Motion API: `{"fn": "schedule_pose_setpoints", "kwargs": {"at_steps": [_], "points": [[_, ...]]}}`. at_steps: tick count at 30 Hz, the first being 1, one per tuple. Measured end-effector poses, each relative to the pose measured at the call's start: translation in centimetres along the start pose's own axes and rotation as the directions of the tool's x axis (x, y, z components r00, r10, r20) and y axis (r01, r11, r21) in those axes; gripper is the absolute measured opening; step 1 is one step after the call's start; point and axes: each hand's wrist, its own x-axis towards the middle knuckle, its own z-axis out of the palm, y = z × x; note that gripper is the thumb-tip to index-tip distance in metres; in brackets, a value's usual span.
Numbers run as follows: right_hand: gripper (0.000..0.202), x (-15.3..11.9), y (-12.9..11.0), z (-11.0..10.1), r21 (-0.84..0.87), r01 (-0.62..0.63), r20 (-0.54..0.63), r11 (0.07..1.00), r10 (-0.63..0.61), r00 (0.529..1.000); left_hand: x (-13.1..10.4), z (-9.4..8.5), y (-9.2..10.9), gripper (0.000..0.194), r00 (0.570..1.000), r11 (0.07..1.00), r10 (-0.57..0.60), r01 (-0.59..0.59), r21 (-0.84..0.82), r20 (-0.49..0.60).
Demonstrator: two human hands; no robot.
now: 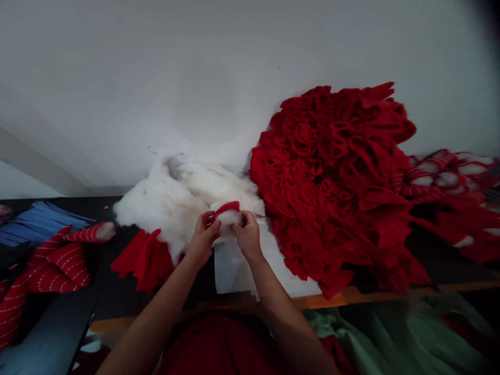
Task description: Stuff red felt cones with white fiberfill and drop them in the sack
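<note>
Between my two hands is a small red fabric piece [227,207] with a tuft of white stuffing [228,221] at its opening. My left hand [204,232] is closed, its thumb and fingers pinching the left edge of the red fabric. On the other side my right hand [247,235] is closed too, fingertips against the stuffing and the fabric's right edge. Just behind them lies a loose heap of white stuffing [160,200]. Beneath my hands are white sheets [234,268] on the dark table.
A tall pile of red fabric pieces [332,182] leans against the wall at right. More red pieces [144,260] lie left of my arms. Red striped stuffed pieces [58,263] and blue strips [41,224] are far left. Green cloth [414,333] hangs below the table edge [351,296].
</note>
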Motion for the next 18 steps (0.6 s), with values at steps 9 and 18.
{"fn": "schedule_pose_setpoints", "kwargs": {"at_steps": [9,18], "points": [[0.017,-1.2,-1.4,-0.2,-0.060,0.101,0.231,0.993,-0.085,0.969,0.6,-1.0,-0.2,0.038,0.993,0.975,0.066,-0.044,0.219,-0.093],[0.013,-1.3,-1.3,-0.7,-0.107,0.053,-0.020,0.993,-0.056,0.998,1.6,-2.0,-0.7,0.025,0.947,0.791,0.305,-0.192,0.581,-0.102]]}}
